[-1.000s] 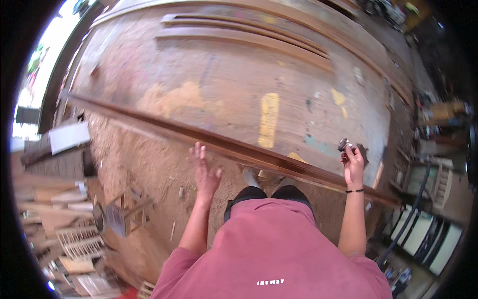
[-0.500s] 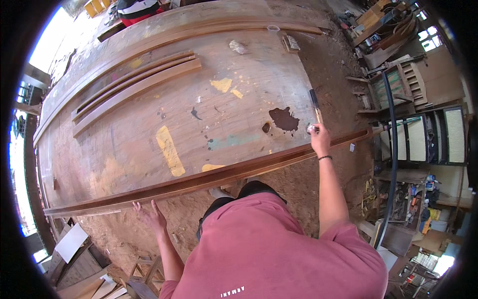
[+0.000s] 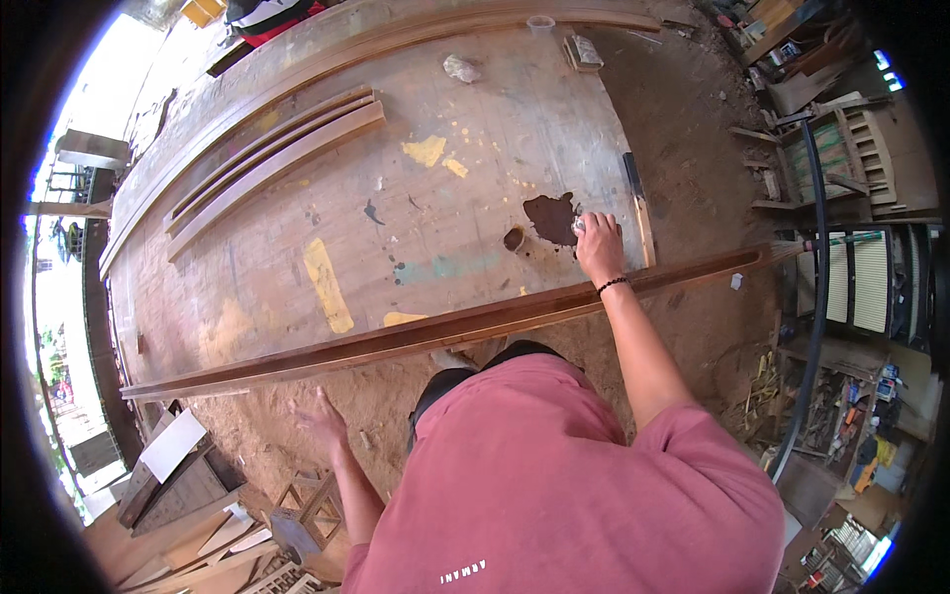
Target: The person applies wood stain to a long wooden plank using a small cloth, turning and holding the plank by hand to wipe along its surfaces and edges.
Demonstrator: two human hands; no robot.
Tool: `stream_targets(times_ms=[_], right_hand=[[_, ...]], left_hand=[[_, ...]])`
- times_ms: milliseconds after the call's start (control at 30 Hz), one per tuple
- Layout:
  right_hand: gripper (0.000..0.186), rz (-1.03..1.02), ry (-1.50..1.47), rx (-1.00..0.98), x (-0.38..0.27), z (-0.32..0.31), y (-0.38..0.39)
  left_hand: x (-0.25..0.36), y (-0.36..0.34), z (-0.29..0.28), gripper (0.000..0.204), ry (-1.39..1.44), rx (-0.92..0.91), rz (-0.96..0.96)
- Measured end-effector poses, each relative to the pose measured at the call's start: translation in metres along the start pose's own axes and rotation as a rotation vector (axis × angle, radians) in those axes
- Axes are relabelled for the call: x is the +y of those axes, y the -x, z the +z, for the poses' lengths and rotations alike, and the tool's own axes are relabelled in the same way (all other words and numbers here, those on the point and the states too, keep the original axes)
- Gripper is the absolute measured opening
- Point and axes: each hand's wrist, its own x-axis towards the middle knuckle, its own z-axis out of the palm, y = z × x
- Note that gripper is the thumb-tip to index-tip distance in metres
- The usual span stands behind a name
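Observation:
My right hand (image 3: 600, 247) is closed around a small whitish wad (image 3: 580, 226), perhaps a rag, mostly hidden by the fingers. It rests at the right edge of a dark brown puddle (image 3: 550, 216) on the worn wooden table (image 3: 465, 178). Left of the puddle stands a small cup (image 3: 514, 239) with brown contents. A long, brown-stained, grooved wooden piece (image 3: 445, 335) lies along the near table edge, under my right wrist. My left hand (image 3: 322, 421) hangs above the dirt floor, just short of that piece, fingers spread and nothing in them.
Several loose wooden strips (image 3: 282, 163) lie at the table's left. A crumpled clear bag (image 3: 461, 68), a small block (image 3: 583, 53) and a plastic tub (image 3: 540, 22) sit toward the far side. A dark-tipped stick (image 3: 638, 203) lies on the right edge. Board scraps (image 3: 173, 445) lean at lower left.
My right hand has moved left with the wad, from the table's right edge to the brown puddle. My left hand has dropped away from the long wooden piece. The view has shifted slightly.

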Motion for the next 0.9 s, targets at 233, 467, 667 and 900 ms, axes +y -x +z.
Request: stream_targets(times_ms=[233, 467, 667, 900], right_hand=[[0.019, 0.075, -0.105, 0.014, 0.01, -0.01, 0.001], [0.023, 0.392, -0.903, -0.119, 0.036, -0.075, 0.03], [0.023, 0.273, -0.782, -0.315, 0.02, -0.109, 0.082], [0.019, 0.217, -0.753, -0.317, -0.003, -0.103, 0.126]], left_hand=[[0.007, 0.072, 0.027, 0.098, -0.116, -0.254, -0.061], [0.003, 0.078, 0.016, 0.097, -0.058, -0.305, 0.109], [-0.012, 0.072, 0.023, 0.091, -0.092, -0.232, 0.179], [0.018, 0.063, 0.004, 0.088, 0.074, -0.134, 0.237]])
